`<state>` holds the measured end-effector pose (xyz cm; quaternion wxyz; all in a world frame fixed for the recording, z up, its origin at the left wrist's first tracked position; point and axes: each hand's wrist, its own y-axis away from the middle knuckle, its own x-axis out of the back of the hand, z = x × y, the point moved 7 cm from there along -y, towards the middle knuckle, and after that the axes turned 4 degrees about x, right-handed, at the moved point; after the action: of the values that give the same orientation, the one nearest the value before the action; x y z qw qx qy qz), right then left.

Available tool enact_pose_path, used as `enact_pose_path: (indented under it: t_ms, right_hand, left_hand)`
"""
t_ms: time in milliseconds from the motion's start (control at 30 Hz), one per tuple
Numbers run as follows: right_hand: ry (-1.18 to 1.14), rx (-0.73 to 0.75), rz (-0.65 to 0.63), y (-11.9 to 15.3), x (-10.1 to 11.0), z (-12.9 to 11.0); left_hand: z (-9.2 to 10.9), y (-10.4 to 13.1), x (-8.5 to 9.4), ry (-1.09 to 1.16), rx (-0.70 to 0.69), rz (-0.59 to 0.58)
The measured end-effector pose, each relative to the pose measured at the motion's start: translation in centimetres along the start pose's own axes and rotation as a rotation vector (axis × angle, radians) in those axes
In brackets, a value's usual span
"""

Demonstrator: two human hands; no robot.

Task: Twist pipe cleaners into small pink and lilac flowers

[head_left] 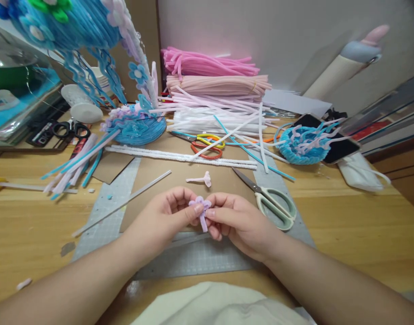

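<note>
A small lilac pipe-cleaner flower [203, 221] with a short stem is pinched between my two hands above a brown cardboard sheet [142, 180]. My left hand [175, 210] presses its thumb on the petals. From the other side, my right hand [230, 214] grips the flower with thumb and fingers near the stem. A second pale pink pipe-cleaner flower [207, 179] lies on the cardboard just beyond my fingers. To the right of it rest green-handled scissors [276, 205], their blades pointing away to the left.
A clear glue stick [122, 203] lies on the grey cutting mat [200, 262]. White pipe cleaners [180, 158] and red-and-yellow-handled tools [209, 149] lie beyond. Bundles of pink pipe cleaners [210, 63] are stacked at the back. A blue pipe-cleaner piece [303, 144] sits right, a tall blue decoration [75, 27] left.
</note>
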<state>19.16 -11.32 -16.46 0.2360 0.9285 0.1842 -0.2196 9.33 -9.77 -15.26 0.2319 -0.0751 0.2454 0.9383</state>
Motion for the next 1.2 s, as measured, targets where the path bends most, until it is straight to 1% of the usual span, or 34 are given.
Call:
enact_pose_path:
  t_ms: [67,167,233,300,400,467,567,667,733,833,900,967,1033,1100,1200]
  right_hand:
    - [-0.003,-0.014,0.002,0.0,0.1,0.1]
    - [0.091,-0.024,-0.006,-0.1,0.2,0.1]
    - [0.183,-0.028,-0.003,-0.1,0.3,0.2]
    - [0.266,-0.024,0.031,-0.1,0.4,0.0]
    - [0.339,-0.004,0.088,0.1,0.6,-0.3]
    - [0.380,0.033,0.105,0.3,0.5,-0.6]
    - [0.473,0.139,0.119,0.6,0.2,-1.2]
    - [0.544,0.227,0.134,0.7,0.1,-1.5]
    - [0.510,0.232,0.132,0.6,0.2,-1.5]
    - [0.437,0.209,0.125,0.3,0.4,-1.4]
    - [0.421,0.203,0.118,0.1,0.5,-1.5]
    - [0.391,0.196,0.106,0.1,0.4,-1.5]
    - [0.354,0.169,0.076,0.0,0.3,-1.3]
    - [0.330,0.130,0.050,0.0,0.1,-0.9]
    - [0.293,0.107,0.067,-0.1,0.3,-0.8]
  left_hand:
    - [0.1,-0.1,-0.1,-0.007,-0.028,-0.026]
    - [0.1,-0.1,-0.1,-0.072,-0.054,-0.038]
    - [0.1,0.0,-0.1,-0.151,-0.049,-0.027]
    - [0.2,0.2,0.0,-0.187,-0.044,0.007]
    - [-0.1,0.5,0.1,-0.066,-0.014,0.046]
    - [-0.6,0.6,0.0,0.036,0.021,0.063]
    - [-1.4,0.6,-0.1,0.132,0.083,0.091]
    - [-1.8,0.4,-0.2,0.192,0.118,0.069]
    - [-1.7,0.3,-0.2,0.182,0.116,0.035]
    - [-1.2,0.1,0.0,0.099,0.113,-0.004]
    - [-0.9,0.0,0.3,0.038,0.098,0.001]
    - [-0.6,-0.1,0.7,0.013,0.063,0.032]
    - [-0.5,-0.1,1.0,0.032,0.041,0.063]
    - [-0.7,-0.1,1.1,0.075,0.051,0.057]
    - [-1.0,-0.2,0.7,0.178,0.122,-0.033]
